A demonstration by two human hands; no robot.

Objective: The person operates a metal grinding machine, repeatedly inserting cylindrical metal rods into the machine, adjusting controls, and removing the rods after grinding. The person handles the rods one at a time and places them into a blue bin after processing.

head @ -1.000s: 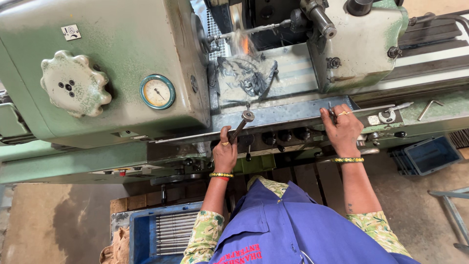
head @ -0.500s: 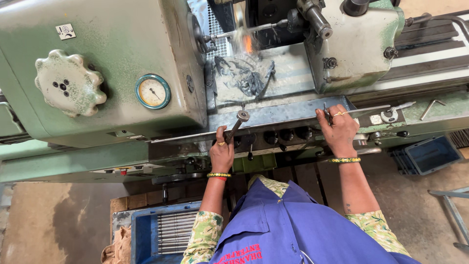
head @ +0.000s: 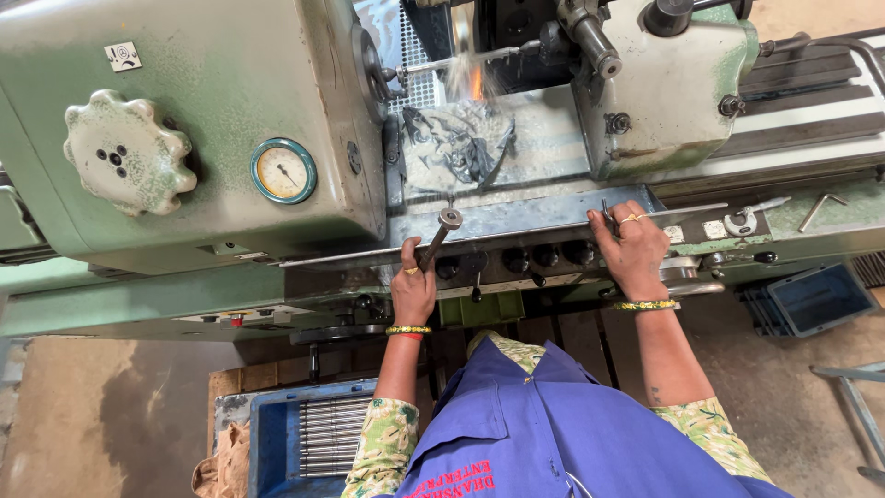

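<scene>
Left hand [head: 412,290] grips lever [head: 437,238], right hand [head: 632,251] flat on tray [head: 544,214]; sparks [head: 476,81] ahead could burn skin.

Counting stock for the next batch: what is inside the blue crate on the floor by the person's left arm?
The blue crate holds a row of shiny metal rods lying side by side. Its right end is hidden behind the person's left arm and blue apron, so the full count cannot be seen.
</scene>
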